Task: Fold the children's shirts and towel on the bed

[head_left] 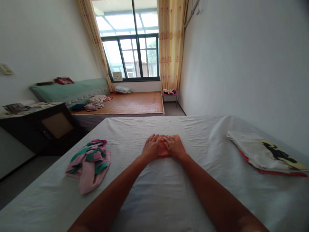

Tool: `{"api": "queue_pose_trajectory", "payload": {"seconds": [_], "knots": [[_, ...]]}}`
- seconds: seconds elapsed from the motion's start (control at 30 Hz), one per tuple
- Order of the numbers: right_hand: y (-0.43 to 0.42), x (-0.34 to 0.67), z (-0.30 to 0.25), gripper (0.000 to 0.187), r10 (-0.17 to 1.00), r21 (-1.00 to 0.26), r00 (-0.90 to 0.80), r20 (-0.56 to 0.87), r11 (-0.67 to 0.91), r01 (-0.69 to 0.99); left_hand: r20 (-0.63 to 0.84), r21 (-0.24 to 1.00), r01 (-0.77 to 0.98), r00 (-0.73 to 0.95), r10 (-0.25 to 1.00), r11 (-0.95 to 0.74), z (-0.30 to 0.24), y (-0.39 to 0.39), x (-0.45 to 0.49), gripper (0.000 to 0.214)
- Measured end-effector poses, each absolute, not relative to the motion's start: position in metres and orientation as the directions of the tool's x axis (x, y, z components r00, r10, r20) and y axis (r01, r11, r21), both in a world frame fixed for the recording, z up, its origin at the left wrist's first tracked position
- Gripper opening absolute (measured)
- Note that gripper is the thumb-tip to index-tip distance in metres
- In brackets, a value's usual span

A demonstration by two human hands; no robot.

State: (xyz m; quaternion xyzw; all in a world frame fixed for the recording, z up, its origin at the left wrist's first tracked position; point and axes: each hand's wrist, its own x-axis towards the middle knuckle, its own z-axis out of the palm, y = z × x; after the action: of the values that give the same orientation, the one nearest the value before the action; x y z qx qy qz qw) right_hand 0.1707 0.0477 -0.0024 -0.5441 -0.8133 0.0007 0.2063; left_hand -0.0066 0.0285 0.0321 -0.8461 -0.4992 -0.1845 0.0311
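A small orange folded cloth (164, 150) lies flat on the white sheet, near the middle of the covered surface. My left hand (151, 146) rests flat across its left side, fingers stretched out and pointing away from me. On its right side lies my right hand (175, 145), palm down, with the fingers extended. Both hands hide much of the cloth, and a strip of it shows between them. What kind of garment or cloth it is, I cannot make out.
A crumpled pink and green garment (93, 164) lies to the left. Folded clothes (263, 153), white with a black and yellow print over red, lie at the right by the wall. Beyond stand a bed (135, 101), a dark cabinet (48, 125) and a stool (170, 93).
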Motion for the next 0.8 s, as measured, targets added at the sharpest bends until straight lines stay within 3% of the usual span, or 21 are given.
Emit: {"api": "queue_pose_trajectory", "payload": {"seconds": [0.2,0.37,0.63,0.8], "knots": [[0.046,0.169,-0.018,0.055,0.901,-0.221,-0.357,0.248,0.412,0.884,0.217,0.156,0.845,0.475,0.853,-0.511,0.017,0.040,0.031,0.051],[0.044,0.173,-0.010,0.052,0.909,-0.215,-0.357,0.215,0.401,0.891,0.187,0.124,0.905,0.383,0.905,-0.408,0.001,0.043,0.017,0.054],[0.050,0.192,-0.016,0.055,0.983,-0.250,-0.063,0.173,0.105,0.963,0.145,0.143,0.922,0.341,0.929,-0.361,-0.004,0.038,-0.003,0.058],[0.061,0.208,-0.021,0.047,0.954,-0.390,0.047,0.296,0.075,0.918,0.180,0.211,0.910,0.323,0.929,-0.357,-0.009,0.034,-0.011,0.057]]}}
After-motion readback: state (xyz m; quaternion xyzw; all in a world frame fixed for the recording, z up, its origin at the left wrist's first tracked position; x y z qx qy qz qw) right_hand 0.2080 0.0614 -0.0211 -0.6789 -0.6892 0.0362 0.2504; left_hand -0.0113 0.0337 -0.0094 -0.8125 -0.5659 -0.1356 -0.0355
